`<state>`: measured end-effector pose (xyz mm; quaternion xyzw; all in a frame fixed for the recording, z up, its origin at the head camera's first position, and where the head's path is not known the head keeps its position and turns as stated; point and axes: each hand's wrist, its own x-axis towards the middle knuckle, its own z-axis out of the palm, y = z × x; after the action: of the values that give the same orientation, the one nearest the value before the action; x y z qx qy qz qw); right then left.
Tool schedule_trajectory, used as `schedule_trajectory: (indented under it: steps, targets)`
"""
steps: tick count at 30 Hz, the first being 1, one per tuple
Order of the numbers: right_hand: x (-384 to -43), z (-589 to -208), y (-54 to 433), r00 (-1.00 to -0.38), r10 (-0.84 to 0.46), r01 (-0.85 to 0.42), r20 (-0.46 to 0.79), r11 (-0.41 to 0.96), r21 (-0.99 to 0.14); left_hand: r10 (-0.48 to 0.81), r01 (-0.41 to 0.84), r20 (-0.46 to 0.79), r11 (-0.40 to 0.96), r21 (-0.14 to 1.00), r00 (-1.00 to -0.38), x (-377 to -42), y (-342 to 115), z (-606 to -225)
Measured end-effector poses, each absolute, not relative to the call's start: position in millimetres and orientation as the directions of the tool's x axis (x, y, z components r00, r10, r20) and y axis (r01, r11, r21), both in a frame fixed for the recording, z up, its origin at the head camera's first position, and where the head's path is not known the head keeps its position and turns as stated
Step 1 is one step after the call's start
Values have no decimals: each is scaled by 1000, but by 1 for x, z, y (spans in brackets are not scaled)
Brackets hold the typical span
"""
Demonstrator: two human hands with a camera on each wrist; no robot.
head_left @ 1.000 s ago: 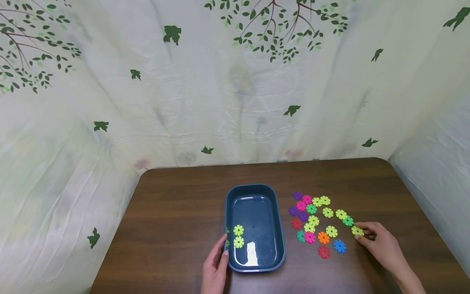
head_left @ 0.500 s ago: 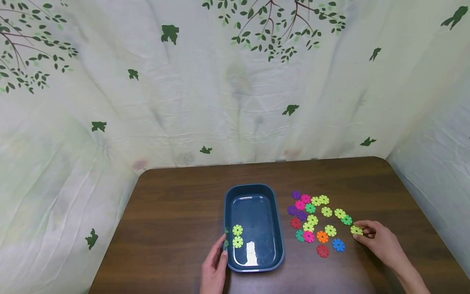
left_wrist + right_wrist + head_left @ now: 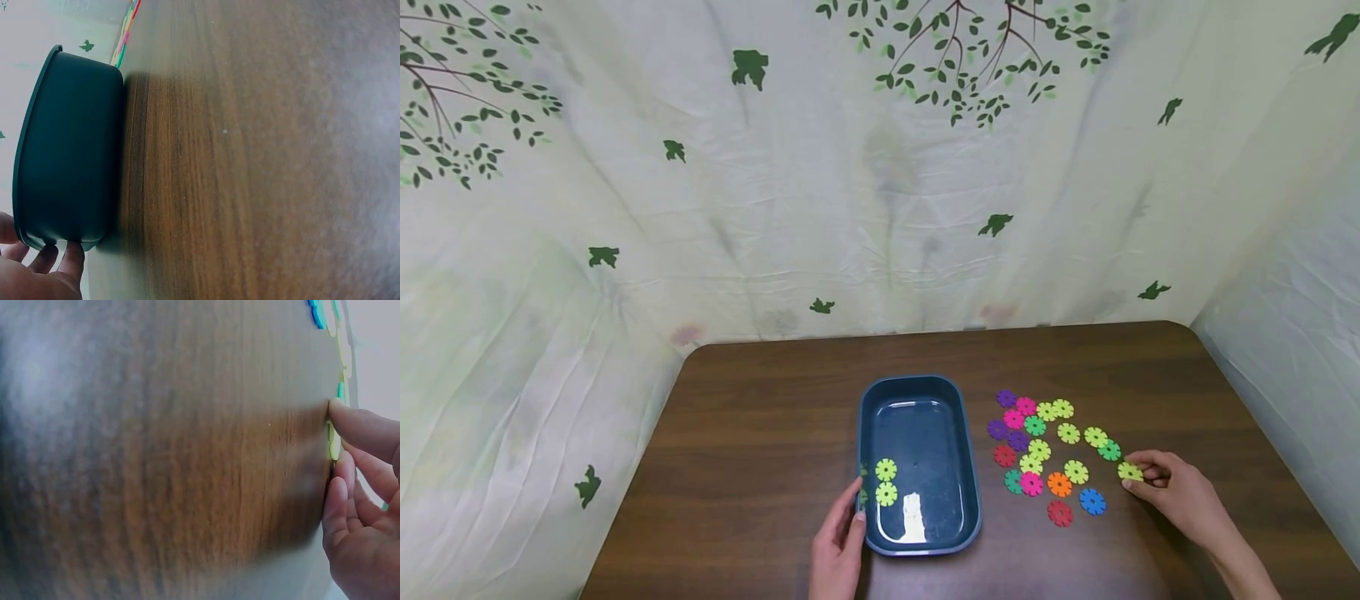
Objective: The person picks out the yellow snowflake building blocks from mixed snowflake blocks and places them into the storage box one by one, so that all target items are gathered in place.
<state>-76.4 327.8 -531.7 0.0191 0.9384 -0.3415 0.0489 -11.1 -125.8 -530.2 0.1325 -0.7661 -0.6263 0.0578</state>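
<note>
A deep blue rectangular tray (image 3: 920,467) stands on the table, with two yellow-green notched discs (image 3: 886,482) lying flat inside near its left wall. My left hand (image 3: 837,542) holds the tray's left side; in the left wrist view, fingers (image 3: 73,259) press against its outer wall. Over at the right, my right hand (image 3: 1172,496) pinches a yellow-green notched disc (image 3: 1129,472) between thumb and fingers, low at the tabletop. The right wrist view shows that disc (image 3: 334,442) edge-on between the thumb (image 3: 362,428) and the curled fingers.
Several notched discs lie loose between the tray and my right hand: purple (image 3: 997,430), pink (image 3: 1032,484), green (image 3: 1034,426), orange (image 3: 1060,484), red (image 3: 1060,513), blue (image 3: 1093,502) and more yellow-green (image 3: 1076,472). The brown table (image 3: 760,467) meets a patterned curtain (image 3: 820,208) behind.
</note>
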Motion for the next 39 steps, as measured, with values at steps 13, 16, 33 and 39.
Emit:
schedule_trajectory:
  steps: [13,16,33,39]
  targets:
    - [-79,-534,326,-996,17,69,-88,777,-626,-277,-110,-58,173,979,-959,-10,-127,-530]
    - [-79,-533,325,-996,20,68,-84,782,-620,-276,-108,-56,177,978,-959,-11,-128,-530]
    - [-69,-527,300,-998,63,53,-4,792,-609,-269,-106,-63,152,983,-961,-9,-126,-530]
    - [-67,-522,286,-998,51,16,42,807,-590,-271,-122,-75,162,979,-960,-9,-126,-531]
